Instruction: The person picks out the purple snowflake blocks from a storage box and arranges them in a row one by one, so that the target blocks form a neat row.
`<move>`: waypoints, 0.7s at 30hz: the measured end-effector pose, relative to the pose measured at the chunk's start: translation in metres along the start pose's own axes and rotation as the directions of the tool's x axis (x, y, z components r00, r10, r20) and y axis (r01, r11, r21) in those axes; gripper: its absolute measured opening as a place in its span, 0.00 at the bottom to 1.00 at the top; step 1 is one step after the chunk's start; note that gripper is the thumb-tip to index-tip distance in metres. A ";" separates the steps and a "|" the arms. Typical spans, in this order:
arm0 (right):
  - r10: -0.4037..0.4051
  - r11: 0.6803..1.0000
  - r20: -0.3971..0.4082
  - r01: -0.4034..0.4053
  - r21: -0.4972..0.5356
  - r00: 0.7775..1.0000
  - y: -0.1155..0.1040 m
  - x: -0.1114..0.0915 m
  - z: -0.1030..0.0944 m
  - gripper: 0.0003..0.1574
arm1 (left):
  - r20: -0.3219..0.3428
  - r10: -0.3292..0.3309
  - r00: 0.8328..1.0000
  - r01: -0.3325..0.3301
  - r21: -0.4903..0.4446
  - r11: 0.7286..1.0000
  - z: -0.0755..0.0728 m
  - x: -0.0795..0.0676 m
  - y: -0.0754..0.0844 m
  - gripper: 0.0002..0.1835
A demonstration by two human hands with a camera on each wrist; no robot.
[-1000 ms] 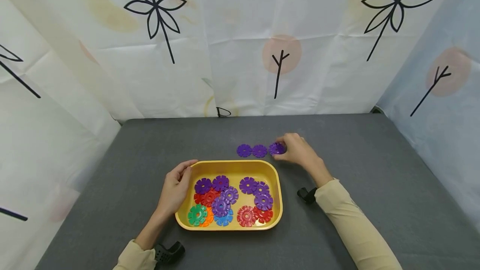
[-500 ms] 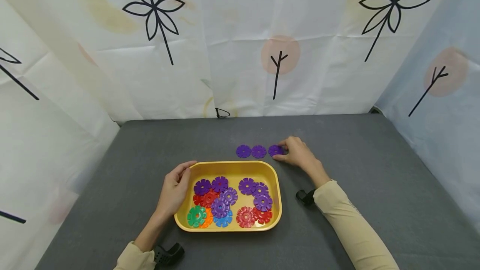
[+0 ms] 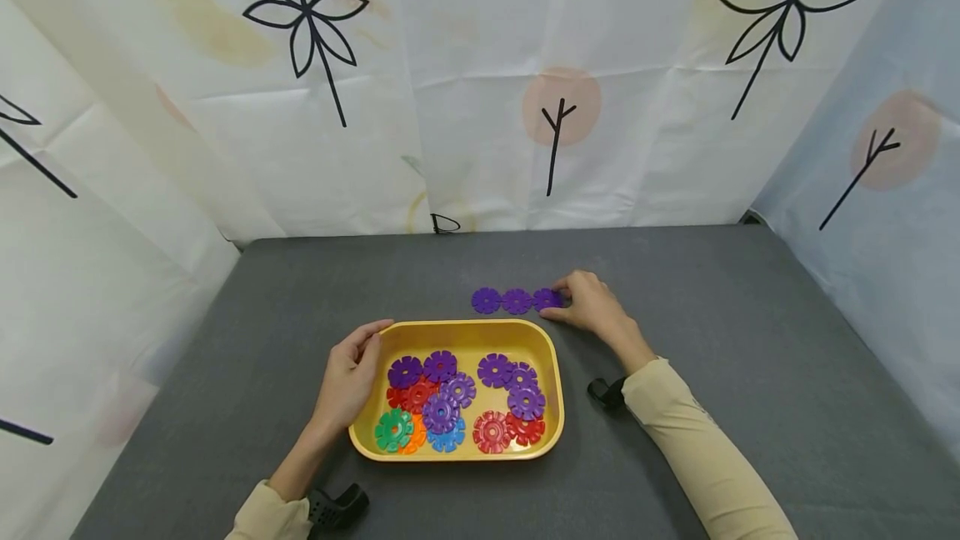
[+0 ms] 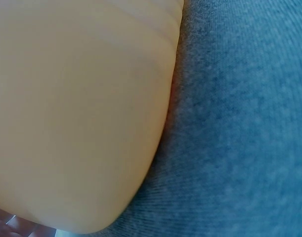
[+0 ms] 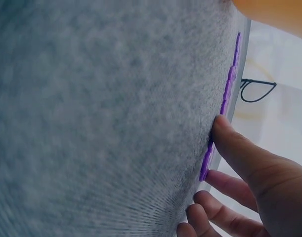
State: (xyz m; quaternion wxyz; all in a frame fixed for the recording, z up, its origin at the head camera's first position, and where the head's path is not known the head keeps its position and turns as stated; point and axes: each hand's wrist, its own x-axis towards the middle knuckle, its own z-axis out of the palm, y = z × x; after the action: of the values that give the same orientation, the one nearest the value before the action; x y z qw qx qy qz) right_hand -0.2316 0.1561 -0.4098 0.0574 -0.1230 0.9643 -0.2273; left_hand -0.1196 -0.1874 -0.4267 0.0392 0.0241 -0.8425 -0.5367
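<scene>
My right hand [image 3: 592, 307] pinches a purple flower-shaped interlocking disc [image 3: 546, 299] by its edges, flat on the grey table. That disc is right at the edge of a second purple disc [image 3: 517, 301], with a third purple disc [image 3: 486, 300] beyond it, making a row. In the right wrist view the thumb [image 5: 235, 143] and index finger grip the disc edge [image 5: 205, 165]. My left hand [image 3: 351, 373] holds the yellow tray [image 3: 465, 332] by its left rim. Inside lie several purple discs [image 3: 440, 412], red discs [image 3: 492, 432] and a green disc [image 3: 393, 430].
An orange disc [image 3: 414, 436] and a blue disc [image 3: 447, 436] lie partly under others in the tray. The grey table [image 3: 712, 340] ends at a white patterned cloth [image 3: 480, 148] behind. In the left wrist view a sleeve [image 4: 76, 108] covers much of the picture.
My right hand has slid its purple disc left, so the gap to the middle disc has closed. The left hand stays on the tray, which keeps its place.
</scene>
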 end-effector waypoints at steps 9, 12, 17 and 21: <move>0.029 1.000 -0.006 -0.029 0.003 1.000 -0.003 0.001 0.001 0.33 | -0.006 0.022 1.000 -0.022 0.007 1.000 0.000 0.000 0.000 0.19; 0.028 1.000 -0.010 -0.028 0.003 1.000 -0.003 0.001 0.001 0.34 | -0.008 0.021 1.000 -0.021 0.007 1.000 0.000 0.000 0.000 0.18; 0.028 1.000 -0.017 -0.028 0.002 0.999 -0.003 0.000 0.001 0.34 | -0.004 0.014 1.000 -0.014 0.005 1.000 0.000 0.000 0.000 0.19; 0.029 1.000 -0.017 -0.028 0.009 0.999 -0.004 -0.002 0.001 0.34 | -0.003 0.005 1.000 -0.005 0.005 1.000 0.000 0.000 0.002 0.19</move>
State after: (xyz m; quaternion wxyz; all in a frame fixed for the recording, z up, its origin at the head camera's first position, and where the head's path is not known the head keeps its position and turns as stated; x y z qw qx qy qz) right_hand -0.2287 0.1524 -0.4088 0.0528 -0.1070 0.9654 -0.2318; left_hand -0.1193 -0.1868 -0.4252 0.0418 0.0230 -0.8437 -0.5346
